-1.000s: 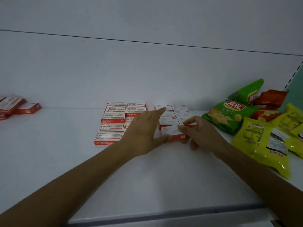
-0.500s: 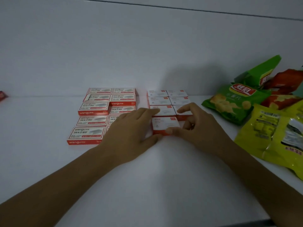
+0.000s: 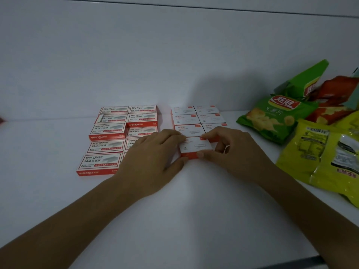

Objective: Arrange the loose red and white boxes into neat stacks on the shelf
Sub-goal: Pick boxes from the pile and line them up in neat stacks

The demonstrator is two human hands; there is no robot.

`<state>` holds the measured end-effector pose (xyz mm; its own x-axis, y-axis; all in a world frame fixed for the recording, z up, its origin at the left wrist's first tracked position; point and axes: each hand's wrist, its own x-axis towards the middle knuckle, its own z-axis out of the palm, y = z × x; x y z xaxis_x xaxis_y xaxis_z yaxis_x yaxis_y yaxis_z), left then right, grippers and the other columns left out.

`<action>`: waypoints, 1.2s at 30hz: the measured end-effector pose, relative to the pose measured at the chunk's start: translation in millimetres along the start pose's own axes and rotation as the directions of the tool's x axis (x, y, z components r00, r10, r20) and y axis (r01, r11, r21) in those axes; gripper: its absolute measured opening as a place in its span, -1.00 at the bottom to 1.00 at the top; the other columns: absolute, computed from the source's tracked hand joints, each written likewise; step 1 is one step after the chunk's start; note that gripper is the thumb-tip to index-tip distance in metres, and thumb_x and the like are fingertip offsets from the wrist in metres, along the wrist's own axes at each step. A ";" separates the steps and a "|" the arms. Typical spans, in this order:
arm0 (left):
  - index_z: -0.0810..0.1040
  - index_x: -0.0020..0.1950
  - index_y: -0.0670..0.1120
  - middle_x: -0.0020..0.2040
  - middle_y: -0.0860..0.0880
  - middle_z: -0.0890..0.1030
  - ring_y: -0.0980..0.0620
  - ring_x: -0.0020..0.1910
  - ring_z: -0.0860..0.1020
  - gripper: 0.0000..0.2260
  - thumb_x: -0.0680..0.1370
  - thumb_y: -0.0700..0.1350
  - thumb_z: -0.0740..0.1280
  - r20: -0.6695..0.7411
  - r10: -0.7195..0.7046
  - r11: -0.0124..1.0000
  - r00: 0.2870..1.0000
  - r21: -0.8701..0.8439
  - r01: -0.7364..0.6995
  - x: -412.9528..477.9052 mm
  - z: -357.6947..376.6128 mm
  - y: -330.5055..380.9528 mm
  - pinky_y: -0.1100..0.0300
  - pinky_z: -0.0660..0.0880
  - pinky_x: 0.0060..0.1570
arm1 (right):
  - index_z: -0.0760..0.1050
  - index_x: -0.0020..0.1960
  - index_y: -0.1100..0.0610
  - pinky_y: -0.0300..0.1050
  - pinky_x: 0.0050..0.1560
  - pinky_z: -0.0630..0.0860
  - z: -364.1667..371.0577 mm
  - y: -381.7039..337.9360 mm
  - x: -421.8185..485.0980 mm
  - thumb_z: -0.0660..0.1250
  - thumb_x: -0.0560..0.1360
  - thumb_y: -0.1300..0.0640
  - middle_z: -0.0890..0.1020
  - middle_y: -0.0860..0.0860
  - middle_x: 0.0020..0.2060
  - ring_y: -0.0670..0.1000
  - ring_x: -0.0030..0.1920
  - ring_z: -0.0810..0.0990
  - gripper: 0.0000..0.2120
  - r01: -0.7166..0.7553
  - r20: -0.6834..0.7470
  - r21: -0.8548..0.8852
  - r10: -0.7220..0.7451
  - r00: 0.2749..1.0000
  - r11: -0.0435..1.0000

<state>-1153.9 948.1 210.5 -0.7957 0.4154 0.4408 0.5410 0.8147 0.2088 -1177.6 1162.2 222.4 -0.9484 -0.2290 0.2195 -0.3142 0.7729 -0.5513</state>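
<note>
2 hands meet at the front box (image 3: 196,146) of the white-topped rows (image 3: 186,119) on the shelf (image 3: 194,210): right hand (image 3: 237,152) pinches its front and back edges, left hand (image 3: 153,158) presses nearly straight fingers (image 3: 171,135) to its left side. Left hand hides part of the flat cardboard red boxes (image 3: 104,131); glossy bags (image 3: 272,117), cut off, crowd the right edge.

Single head-worn view (wide-angle) looks forward and down, close over the shelf (image 3: 184,220).

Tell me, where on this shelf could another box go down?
Bare shelf lies left of the wengu boxes and toward the front edge. A narrow lane separates them from the white-topped boxes. Snack bags crowd the right.
</note>
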 end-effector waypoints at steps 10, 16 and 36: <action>0.47 0.29 -0.09 0.23 -0.04 0.53 -0.08 0.12 0.54 -0.55 0.49 0.12 0.22 0.068 -0.003 0.998 0.998 0.069 -0.001 3.4 -1.9 -1.6 -0.01 0.52 0.03 | 0.46 0.01 -0.15 -0.10 -0.27 0.49 -2.8 -9.7 2.2 0.43 0.27 -0.24 0.59 -0.09 -0.36 -0.15 -0.37 0.51 -0.62 -0.038 0.045 0.085 0.034 0.998 0.996; 0.42 0.35 -0.10 0.29 -0.07 0.50 -0.11 0.23 0.47 -0.43 0.46 0.20 0.15 -0.031 -0.045 0.994 0.999 0.103 0.048 -1.4 -9.7 9.5 -0.03 0.44 0.12 | 0.43 0.20 -0.10 -0.13 -0.21 0.51 -15.2 -38.5 -17.0 0.39 0.28 -0.29 0.62 -0.11 -0.24 -0.20 -0.25 0.55 -0.45 0.115 -0.099 0.114 -0.104 0.990 0.987; 0.33 0.42 -0.05 0.38 -0.08 0.42 -0.12 0.31 0.44 -0.37 0.47 0.30 0.08 0.038 -0.254 0.891 0.966 0.399 0.218 -153.6 -153.2 -184.8 -0.06 0.37 0.23 | 0.12 0.46 -0.06 -0.12 0.41 -0.02 131.5 -253.1 28.8 0.24 0.43 -0.28 0.21 -0.12 0.45 -0.09 0.45 0.12 -0.30 0.421 0.206 -0.254 -0.376 0.903 0.871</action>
<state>-1089.9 671.7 237.9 -0.9168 0.2100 0.3398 0.1994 0.9777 -0.0662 -1131.1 882.2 262.4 -0.7475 -0.6193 0.2401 -0.6614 0.7273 -0.1830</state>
